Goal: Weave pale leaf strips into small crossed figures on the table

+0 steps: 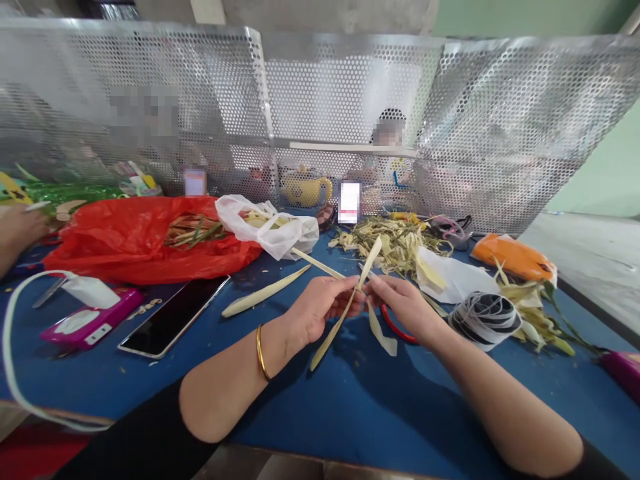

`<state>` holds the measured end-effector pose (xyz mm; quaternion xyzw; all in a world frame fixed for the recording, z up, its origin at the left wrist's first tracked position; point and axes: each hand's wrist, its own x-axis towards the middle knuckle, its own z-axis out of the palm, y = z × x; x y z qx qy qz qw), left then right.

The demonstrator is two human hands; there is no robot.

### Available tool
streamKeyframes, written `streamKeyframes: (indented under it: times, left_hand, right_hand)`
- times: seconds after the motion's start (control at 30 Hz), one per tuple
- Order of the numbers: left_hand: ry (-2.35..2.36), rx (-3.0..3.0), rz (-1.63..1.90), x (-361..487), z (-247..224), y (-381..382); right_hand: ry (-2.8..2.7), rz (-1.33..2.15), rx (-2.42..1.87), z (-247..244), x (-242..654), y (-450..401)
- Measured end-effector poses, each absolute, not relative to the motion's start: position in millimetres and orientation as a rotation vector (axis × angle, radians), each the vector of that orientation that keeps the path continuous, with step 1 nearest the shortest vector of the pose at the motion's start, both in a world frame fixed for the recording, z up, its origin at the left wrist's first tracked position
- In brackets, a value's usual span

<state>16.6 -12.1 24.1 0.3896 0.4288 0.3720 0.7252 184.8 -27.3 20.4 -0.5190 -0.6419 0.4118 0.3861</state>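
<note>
Pale dried leaf strips [334,337] cross one another between my two hands, over the blue table [300,413]. My left hand [334,301] is closed on them, thumb against fingers near the crossing. On the other side my right hand [400,303] pinches at the same crossing, its fingers partly hidden. One strip points up, others hang down or reach to the left. Red-handled scissors [399,328] lie beneath my right hand, partly covered by it. A separate long pale leaf [265,291] rests on the table left of my hands.
Left are a red bag [120,233], white bag [280,235], black phone [173,317] and purple power strip [83,327] with cable. Leaf scraps [395,240], a spool [485,320] and orange packet [515,257] lie right. A perforated metal screen [345,87] stands behind; another person's hand [20,230] shows left.
</note>
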Motion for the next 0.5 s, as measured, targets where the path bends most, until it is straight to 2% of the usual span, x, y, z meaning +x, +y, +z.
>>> streamKeyframes:
  times: [0.5]
  left_hand:
    - [1.057, 0.997, 0.931, 22, 18, -11]
  right_hand:
    - [-1.833, 0.787, -1.431, 17, 178, -36]
